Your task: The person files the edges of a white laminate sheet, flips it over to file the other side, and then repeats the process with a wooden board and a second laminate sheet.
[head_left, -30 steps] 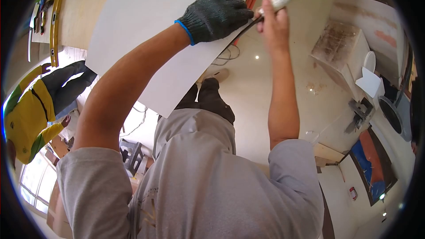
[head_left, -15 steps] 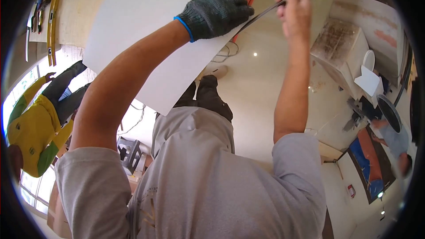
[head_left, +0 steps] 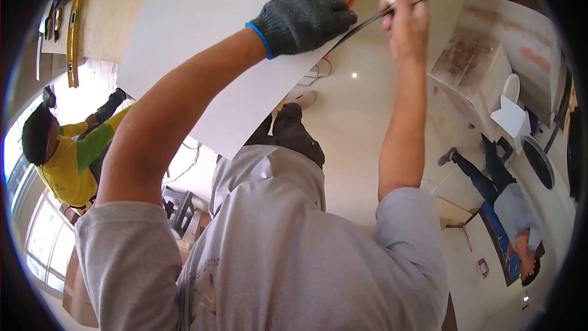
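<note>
A large white sheet [head_left: 202,55] lies over the worktop in front of me, one corner hanging past it towards my body. My left hand [head_left: 306,17], in a dark grey work glove with a blue cuff, rests flat on the sheet beside its right edge, fingers stretched out. My bare right hand [head_left: 407,21] is wrapped round the white handle of a long, dark, narrow tool that looks like a file [head_left: 366,24]. Its far end meets the sheet's edge just below the gloved fingers, and the very tip is hidden there.
A yellow spirit level [head_left: 74,30] and several hand tools lie at the far left. A person in yellow and green [head_left: 70,175] is at the left, another in grey [head_left: 514,208] at the right. A dusty box [head_left: 471,55] stands right; a cable [head_left: 317,72] trails below the sheet.
Both my hands stay nearly in place, with the file still at the edge. The person at left now bends over differently; the person at right has moved further into view.
</note>
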The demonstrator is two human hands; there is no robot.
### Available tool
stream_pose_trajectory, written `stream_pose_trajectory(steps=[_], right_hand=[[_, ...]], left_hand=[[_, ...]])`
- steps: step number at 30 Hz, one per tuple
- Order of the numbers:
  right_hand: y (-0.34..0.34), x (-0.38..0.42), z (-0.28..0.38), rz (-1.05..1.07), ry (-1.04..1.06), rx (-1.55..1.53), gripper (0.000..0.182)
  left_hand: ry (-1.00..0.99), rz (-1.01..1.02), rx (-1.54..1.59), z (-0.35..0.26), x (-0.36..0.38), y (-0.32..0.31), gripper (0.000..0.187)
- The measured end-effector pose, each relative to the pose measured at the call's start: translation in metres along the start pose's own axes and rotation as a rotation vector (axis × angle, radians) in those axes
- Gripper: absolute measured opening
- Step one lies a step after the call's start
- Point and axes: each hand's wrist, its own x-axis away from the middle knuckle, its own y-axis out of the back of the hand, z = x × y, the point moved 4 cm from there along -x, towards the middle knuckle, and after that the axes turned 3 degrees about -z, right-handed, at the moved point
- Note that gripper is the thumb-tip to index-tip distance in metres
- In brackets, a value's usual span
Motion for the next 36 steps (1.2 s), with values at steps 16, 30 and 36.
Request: stream_pose_trajectory(steps=[16, 30, 36], right_hand=[[-0.019, 0.02, -0.027, -0.025, 0.042, 0.017, 0.027], [0.002, 0.006, 0.0, -0.062, 0.05, 0.03, 0.026], [0.006, 0.014, -0.015, -0.07, -0.053, -0.068, 0.023]], left_hand=[[0.038, 0.022, 0.025, 0.002, 0.0, 0.0, 0.023], [0.016, -0.017, 0.036, -0.001, -0.001, -0.003, 0.021], [0.073, 0.098, 0.03, -0.001, -0.004, 0.001, 0.022]])
